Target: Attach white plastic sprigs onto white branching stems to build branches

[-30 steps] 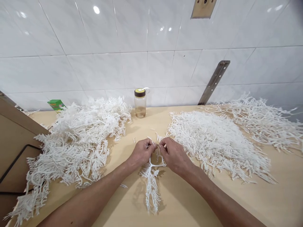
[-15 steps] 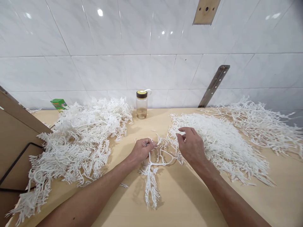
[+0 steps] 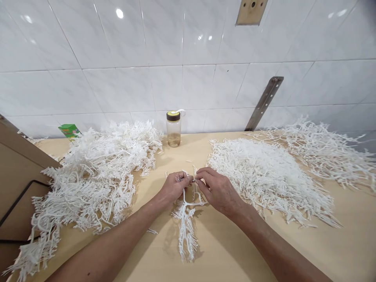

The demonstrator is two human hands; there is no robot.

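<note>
My left hand point(image 3: 175, 186) pinches a white, branching, plastic-looking sprig point(image 3: 187, 231) between thumb and forefinger. Its feathery end points toward me, just over or on the pale wood-toned tabletop point(image 3: 232, 243); I cannot tell which. A thin white stem runs sideways from it toward my right hand point(image 3: 216, 188), whose thumb and forefinger reach in right beside my left fingertips. The meeting point is too small to tell whether those right fingers pinch anything.

To my left, a large heap of white feathery sprigs point(image 3: 96, 176) spreads to the table's left edge, where a brown upright panel point(image 3: 17, 164) and a bent black metal bar point(image 3: 22, 197) limit sideways room. To my right, a flatter pile of short white bristly pieces point(image 3: 270, 176) lies close to my knuckles; beyond it sits a looser tangle of thin white stems point(image 3: 331, 152).

A lane of tabletop runs between the heaps, toward a clear bottle with a black and yellow lid point(image 3: 173, 133) near the back edge. Behind, the white marbled tile wall point(image 3: 129, 90) closes off the far side. My forearms enter from the front, with table surface between them and outside my right elbow.
</note>
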